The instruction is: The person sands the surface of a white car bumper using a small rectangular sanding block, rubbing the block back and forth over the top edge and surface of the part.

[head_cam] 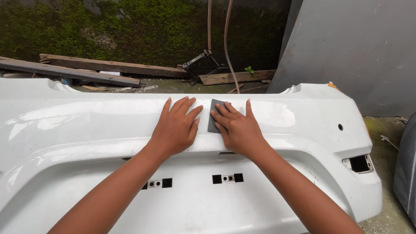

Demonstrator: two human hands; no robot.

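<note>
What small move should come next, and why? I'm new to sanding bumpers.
Probably a short stroke of the sanding pad along the bumper. The right hand lies flat on the dark pad at the upper ridge, and the left hand rests bare beside it, steadying. Pad wear cannot be told.

Most of the dark sanding sheet is being covered by the right hand, so its full outline cannot be told. The white bumper is being cut off by the left and bottom edges. Both forearms are being cropped at the bottom edge. The dark panel at the right edge is being shown only in part. What lies inside the bumper's square openings is too small to tell.
</note>
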